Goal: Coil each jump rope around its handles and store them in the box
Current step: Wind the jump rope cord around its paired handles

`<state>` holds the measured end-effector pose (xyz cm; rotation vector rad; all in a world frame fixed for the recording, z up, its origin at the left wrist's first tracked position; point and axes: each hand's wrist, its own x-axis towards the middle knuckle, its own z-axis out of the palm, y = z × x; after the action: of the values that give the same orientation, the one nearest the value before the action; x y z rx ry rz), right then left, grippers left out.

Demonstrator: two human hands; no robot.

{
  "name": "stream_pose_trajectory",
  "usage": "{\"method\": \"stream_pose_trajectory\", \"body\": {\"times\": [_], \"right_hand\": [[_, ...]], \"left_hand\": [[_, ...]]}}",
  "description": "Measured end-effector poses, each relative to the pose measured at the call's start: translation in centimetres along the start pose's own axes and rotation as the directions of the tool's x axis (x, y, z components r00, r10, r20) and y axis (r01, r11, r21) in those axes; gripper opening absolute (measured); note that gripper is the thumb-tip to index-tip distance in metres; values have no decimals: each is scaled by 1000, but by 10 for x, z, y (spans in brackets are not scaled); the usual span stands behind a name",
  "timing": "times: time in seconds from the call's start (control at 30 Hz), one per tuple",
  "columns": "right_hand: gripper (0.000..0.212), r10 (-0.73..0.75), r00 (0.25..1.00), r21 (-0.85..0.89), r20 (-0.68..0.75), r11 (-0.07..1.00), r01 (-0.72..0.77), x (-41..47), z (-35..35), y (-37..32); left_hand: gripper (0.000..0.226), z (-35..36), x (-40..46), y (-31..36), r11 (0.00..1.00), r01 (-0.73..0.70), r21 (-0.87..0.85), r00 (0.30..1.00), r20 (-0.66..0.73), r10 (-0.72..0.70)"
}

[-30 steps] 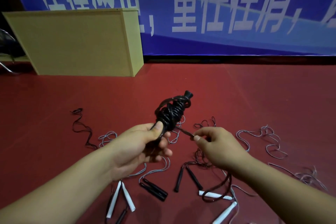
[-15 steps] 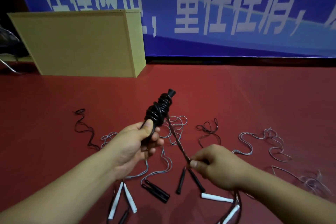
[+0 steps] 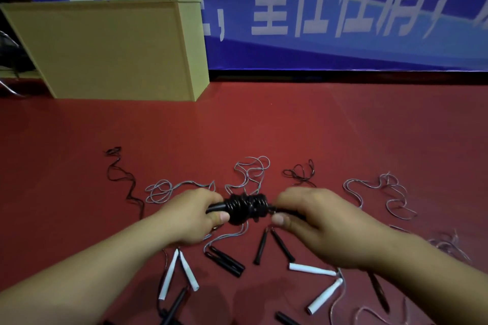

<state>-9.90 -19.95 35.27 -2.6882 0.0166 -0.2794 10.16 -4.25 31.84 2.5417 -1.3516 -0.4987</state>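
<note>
A black jump rope [image 3: 247,208] is wound in tight coils around its handles and lies level between my hands above the red floor. My left hand [image 3: 191,215] grips the left end of the handles, thumb against the coil. My right hand [image 3: 319,221] grips the right end, thumb beside the last turns. Several loose jump ropes lie on the floor below: white handles [image 3: 182,270], black handles [image 3: 225,261], more white handles [image 3: 313,269] and grey cords [image 3: 380,192]. A yellow wooden box [image 3: 111,50] stands at the back left.
The red floor [image 3: 343,134] stretches open between the ropes and the box. A blue banner [image 3: 343,13] with white characters covers the back wall. A black cord [image 3: 121,177] trails at the left. Dark cables lie at the far left edge.
The bundle has swung from upright to level and dropped lower. My right hand let the loose rope end go taut into the coil and now grips the bundle's right end.
</note>
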Motion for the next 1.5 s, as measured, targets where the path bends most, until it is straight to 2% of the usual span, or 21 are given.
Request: {"method": "stream_pose_trajectory", "body": {"times": [0.07,0.13,0.27,0.37,0.47,0.6,0.7,0.73,0.77,0.8,0.83,0.87,0.93,1.0,1.07,1.13,1.2,1.27,1.37,1.5], "right_hand": [[19,25,997,-48,-79,998,-29,1,-5,8],[36,90,982,-75,-167,992,-104,1,-9,18],[39,302,916,-22,-265,948,-319,-1,-16,39],[49,413,854,108,-315,910,-400,-2,-25,51],[49,483,832,275,-274,868,-414,-3,-27,49],[59,503,840,401,-202,825,-398,3,-16,45],[55,528,838,635,-137,696,-335,7,-15,37],[41,495,859,621,-131,716,-318,9,-13,35],[19,450,883,557,-136,772,-307,10,-7,30],[6,493,852,539,-178,773,-335,12,-4,21],[12,508,810,511,-293,799,-317,14,3,16],[16,474,806,491,-355,828,-270,18,12,14],[35,485,830,542,-276,791,-283,23,25,6],[34,444,868,400,-220,853,-335,22,39,3],[25,366,914,264,-175,912,-315,18,48,-5],[17,302,941,226,-151,937,-265,16,50,-13],[3,290,952,171,-102,947,-271,14,49,-14],[9,262,963,124,-58,959,-254,10,46,-17],[6,218,975,53,-28,975,-217,6,41,-23],[23,180,984,-126,2,976,-178,0,31,-33]], "left_hand": [[20,2,-4,13,991,-129,45,987,101,124],[21,2,-11,29,963,-266,34,952,167,257],[20,-5,-23,58,899,-427,-92,891,128,436],[26,-15,-30,62,878,-457,-140,882,55,468],[26,-16,-35,65,852,-486,-195,859,72,506],[19,-9,-37,73,741,-451,-498,809,124,575],[27,-13,-40,81,594,-401,-698,783,75,617],[34,-14,-41,85,556,-395,-731,782,50,622],[40,-16,-42,88,527,-395,-752,789,16,614],[45,-17,-43,91,504,-399,-766,808,-34,589],[47,-16,-43,94,485,-400,-778,837,-94,539],[45,-17,-41,95,471,-392,-790,873,-159,461],[37,-16,-35,94,456,-326,-828,942,-247,226],[29,-16,-26,88,483,-224,-847,967,-256,-1],[30,-17,-20,78,601,-140,-787,964,-247,-99],[33,-15,-17,68,729,-95,-678,961,-253,-110],[34,-17,-15,60,862,-96,-498,942,-325,-83],[33,-19,-14,56,953,-60,-296,913,-403,-67],[35,-19,-11,52,986,27,-162,908,-409,-92],[34,-10,0,46,987,127,-97,919,-363,-154]]}}
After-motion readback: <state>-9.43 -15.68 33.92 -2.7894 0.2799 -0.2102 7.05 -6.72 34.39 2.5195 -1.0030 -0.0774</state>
